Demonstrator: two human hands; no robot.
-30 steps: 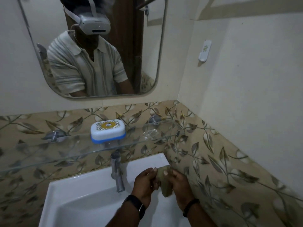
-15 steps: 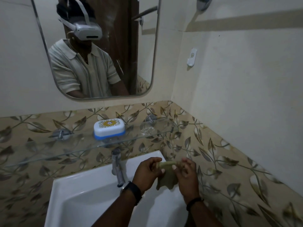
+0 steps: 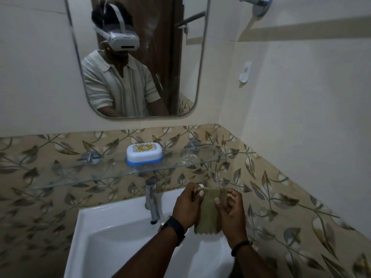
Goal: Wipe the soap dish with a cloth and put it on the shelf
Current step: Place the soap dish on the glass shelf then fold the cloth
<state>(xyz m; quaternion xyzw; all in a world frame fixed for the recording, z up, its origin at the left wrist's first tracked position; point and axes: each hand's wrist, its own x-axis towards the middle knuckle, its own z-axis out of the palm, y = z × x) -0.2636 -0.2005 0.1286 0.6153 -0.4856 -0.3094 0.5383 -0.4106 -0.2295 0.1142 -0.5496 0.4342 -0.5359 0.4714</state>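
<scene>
A white soap dish [image 3: 144, 154] with a blue band and a yellow patterned lid stands closed on the glass shelf [image 3: 80, 175] above the basin. Below and to its right, over the basin's back right corner, a small olive-green cloth [image 3: 208, 213] hangs spread between both hands. My left hand [image 3: 187, 207] pinches the cloth's upper left corner. Its upper right edge is pinched by my right hand [image 3: 230, 213]. Neither hand touches the soap dish.
A chrome tap [image 3: 152, 199] rises at the back of the white basin [image 3: 104, 233], just left of my left hand. A crumpled clear wrapper [image 3: 187, 158] lies on the shelf to the right. The mirror [image 3: 138, 57] hangs above, a tiled wall close on the right.
The cloth, bunched between my hands a second ago, is now stretched out flat and hangs lower. The view has tilted up slightly; the soap dish has not moved.
</scene>
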